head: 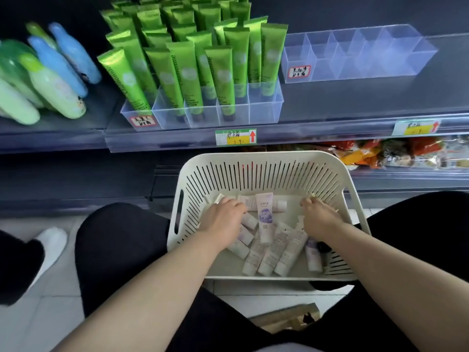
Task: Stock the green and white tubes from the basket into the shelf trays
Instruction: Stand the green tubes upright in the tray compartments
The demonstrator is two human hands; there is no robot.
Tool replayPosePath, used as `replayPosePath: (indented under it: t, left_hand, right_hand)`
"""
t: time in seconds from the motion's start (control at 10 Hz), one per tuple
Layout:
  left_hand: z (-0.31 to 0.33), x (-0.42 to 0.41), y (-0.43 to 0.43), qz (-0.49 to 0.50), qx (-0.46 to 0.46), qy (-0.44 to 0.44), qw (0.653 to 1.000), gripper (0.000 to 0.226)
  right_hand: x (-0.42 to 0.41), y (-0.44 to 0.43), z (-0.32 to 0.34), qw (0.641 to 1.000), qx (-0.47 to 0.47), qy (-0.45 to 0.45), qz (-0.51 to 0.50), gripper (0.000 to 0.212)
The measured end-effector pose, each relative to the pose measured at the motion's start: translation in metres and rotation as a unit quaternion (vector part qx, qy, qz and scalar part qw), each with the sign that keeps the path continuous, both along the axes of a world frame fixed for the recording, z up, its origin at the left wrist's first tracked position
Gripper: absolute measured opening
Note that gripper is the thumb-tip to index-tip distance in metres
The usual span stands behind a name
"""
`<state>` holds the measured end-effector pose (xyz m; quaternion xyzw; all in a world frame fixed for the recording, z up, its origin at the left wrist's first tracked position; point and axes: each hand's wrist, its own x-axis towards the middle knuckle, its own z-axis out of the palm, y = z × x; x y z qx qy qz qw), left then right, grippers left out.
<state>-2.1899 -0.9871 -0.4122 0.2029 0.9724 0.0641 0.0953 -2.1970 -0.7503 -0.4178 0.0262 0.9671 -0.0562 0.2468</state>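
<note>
Left hand (223, 217), right hand (321, 218) amid white tubes (272, 255), basket (253, 157), green tubes (177, 72)

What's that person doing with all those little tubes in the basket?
A person is low down in front of a shop shelf with a white basket between their knees. The left hand and the right hand are both down in the basket among the white tubes; whether either has hold of one can't be told. Up on the shelf, green tubes already stand in the left clear tray, and the right clear tray holds nothing yet.
</note>
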Motion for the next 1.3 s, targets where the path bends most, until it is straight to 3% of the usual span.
replayPosePath:
  t: [0.2, 0.3, 0.5, 0.6, 0.7, 0.8, 0.9, 1.1, 1.2, 1.3]
  left_hand:
    - [-0.016, -0.002, -0.006, 0.009, 0.007, -0.023, 1.0, 0.034]
    - [-0.017, -0.001, -0.002, 0.001, 0.003, -0.029, 1.0, 0.031]
    - [-0.022, -0.001, 0.006, -0.017, 0.006, -0.041, 0.999, 0.029]
    - [-0.022, 0.0, 0.005, -0.014, 0.011, -0.041, 0.999, 0.03]
    - [-0.022, 0.001, 0.006, -0.019, 0.013, -0.041, 0.999, 0.03]
    - [-0.023, 0.001, 0.006, -0.025, 0.014, -0.039, 0.999, 0.033]
    - [-0.024, 0.002, 0.007, -0.023, 0.02, -0.037, 0.999, 0.034]
    - [-0.024, 0.003, 0.009, 0.003, 0.043, -0.055, 0.998, 0.032]
    - [-0.024, 0.003, 0.006, 0.013, 0.037, -0.064, 0.997, 0.031]
    - [-0.024, 0.004, 0.005, 0.011, 0.034, -0.064, 0.997, 0.03]
  right_hand:
    - [-0.001, -0.003, -0.025, 0.997, 0.056, -0.036, 0.029, 0.045]
    - [-0.002, -0.001, -0.031, 0.992, -0.047, -0.015, -0.119, 0.046]
    - [-0.004, -0.003, -0.045, 0.997, 0.008, -0.082, -0.01, 0.026]
    - [-0.001, -0.007, -0.058, 0.996, 0.054, -0.07, 0.022, 0.03]
    - [-0.006, -0.001, -0.057, 0.995, 0.001, -0.094, -0.029, 0.033]
    - [-0.005, -0.002, -0.048, 0.981, -0.071, -0.135, -0.123, 0.088]
    - [0.006, -0.017, -0.046, 0.98, -0.064, -0.134, -0.131, 0.106]
    - [0.008, -0.017, -0.045, 0.989, -0.029, -0.119, -0.086, 0.047]
    - [0.005, -0.014, -0.042, 0.983, -0.049, -0.154, -0.085, 0.034]
    - [0.004, -0.012, -0.044, 0.969, -0.1, -0.191, -0.118, 0.035]
